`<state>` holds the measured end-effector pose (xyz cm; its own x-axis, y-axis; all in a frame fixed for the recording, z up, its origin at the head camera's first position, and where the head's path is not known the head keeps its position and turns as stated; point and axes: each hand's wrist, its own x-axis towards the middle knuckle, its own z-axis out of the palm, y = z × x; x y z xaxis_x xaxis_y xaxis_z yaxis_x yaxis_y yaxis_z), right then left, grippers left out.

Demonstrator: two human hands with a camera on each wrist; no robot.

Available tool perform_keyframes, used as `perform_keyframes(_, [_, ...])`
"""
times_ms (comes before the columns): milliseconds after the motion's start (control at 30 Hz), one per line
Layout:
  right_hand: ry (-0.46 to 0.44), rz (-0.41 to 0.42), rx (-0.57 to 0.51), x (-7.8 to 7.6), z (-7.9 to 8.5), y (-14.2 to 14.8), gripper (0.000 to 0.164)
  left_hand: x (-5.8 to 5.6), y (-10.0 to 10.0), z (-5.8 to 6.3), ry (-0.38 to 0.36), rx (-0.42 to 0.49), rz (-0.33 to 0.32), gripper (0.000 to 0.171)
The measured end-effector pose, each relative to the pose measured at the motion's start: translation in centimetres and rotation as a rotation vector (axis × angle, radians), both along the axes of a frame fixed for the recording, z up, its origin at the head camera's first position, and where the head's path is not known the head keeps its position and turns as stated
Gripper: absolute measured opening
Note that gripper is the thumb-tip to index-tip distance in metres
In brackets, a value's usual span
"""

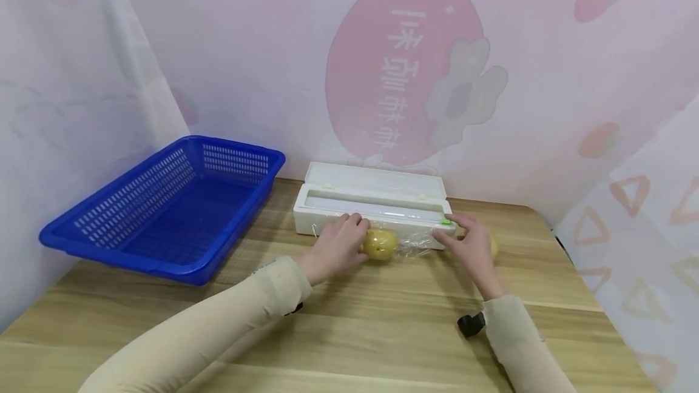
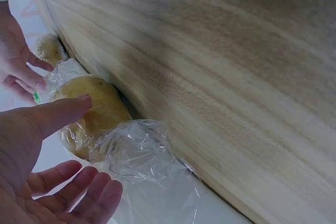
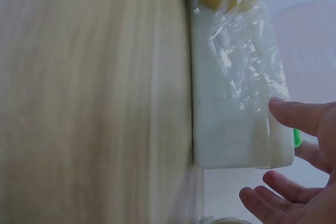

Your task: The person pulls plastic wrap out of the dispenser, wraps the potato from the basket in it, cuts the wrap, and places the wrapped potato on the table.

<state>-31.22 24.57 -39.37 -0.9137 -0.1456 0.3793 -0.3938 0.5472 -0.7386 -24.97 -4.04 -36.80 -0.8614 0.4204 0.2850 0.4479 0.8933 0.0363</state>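
Observation:
A yellow potato [image 1: 380, 244] lies against the front of a white plastic-wrap dispenser [image 1: 377, 211], with clear plastic wrap [image 2: 142, 150] clinging to it. My left hand [image 1: 340, 244] is at the potato's left side; in the left wrist view its thumb rests on the potato while its other fingers are relaxed beside the wrap. At the dispenser's right end, my right hand [image 1: 471, 244] pinches the corner, thumb on the front edge and index finger at the green slider [image 1: 445, 221]. Its remaining fingers hang loose in the right wrist view [image 3: 310, 150].
A second wrapped potato [image 2: 50, 48] lies past the dispenser's right end, mostly behind my right hand in the head view. The dispenser's lid [image 1: 377, 179] is raised toward the wall. A blue plastic basket [image 1: 218, 241] stands at the left of the wooden table [image 1: 371, 332].

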Motion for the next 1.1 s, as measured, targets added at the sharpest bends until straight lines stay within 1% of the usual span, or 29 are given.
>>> perform_keyframes(100, [0.001,-0.011,-0.028,0.0,0.0,0.1,0.048,0.0,0.3,0.2,0.004,0.011,-0.017,0.054])
perform_keyframes(200, [0.001,-0.024,-0.031,-0.1,0.3,0.4,0.046,-0.1,0.7,0.4,0.028,0.013,-0.053,0.055])
perform_keyframes(333, [0.000,-0.020,-0.025,-0.2,0.5,0.6,0.041,-0.3,1.2,1.1,0.126,0.025,-0.136,0.053])
perform_keyframes(400, [-0.004,-0.015,-0.023,-0.2,0.5,0.5,0.038,-0.5,1.7,1.7,0.187,0.051,-0.186,0.048])
perform_keyframes(467, [-0.011,-0.010,-0.028,-0.2,0.4,0.4,0.037,-0.6,2.4,2.5,0.208,0.085,-0.230,0.041])
perform_keyframes(533, [-0.013,-0.011,-0.022,-0.2,0.2,0.3,0.035,-0.9,3.4,3.3,0.181,0.122,-0.262,0.034])
perform_keyframes(567, [-0.012,-0.012,-0.013,-0.1,0.2,0.3,0.035,-1.2,3.9,3.6,0.148,0.141,-0.273,0.031])
perform_keyframes(667, [-0.005,-0.008,-0.003,-0.2,0.2,0.2,0.035,-2.3,5.6,4.4,0.003,0.207,-0.265,0.029])
perform_keyframes(733, [0.004,-0.002,0.002,-0.3,0.1,0.1,0.034,-3.2,6.6,4.5,-0.093,0.251,-0.235,0.029])
perform_keyframes(800, [0.012,0.007,-0.003,-0.5,0.0,0.0,0.033,-4.3,7.5,4.3,-0.161,0.294,-0.198,0.028])
perform_keyframes(933, [0.044,0.017,-0.008,-0.6,-0.3,-0.2,0.031,-6.4,9.1,3.1,-0.248,0.389,-0.149,0.027])
perform_keyframes(1033, [0.070,0.014,-0.013,-0.5,-0.5,-0.3,0.029,-7.4,10.2,2.3,-0.290,0.461,-0.140,0.023])
perform_keyframes(1100, [0.086,0.010,-0.020,-0.4,-0.6,-0.4,0.027,-7.8,10.8,2.0,-0.310,0.488,-0.135,0.020])
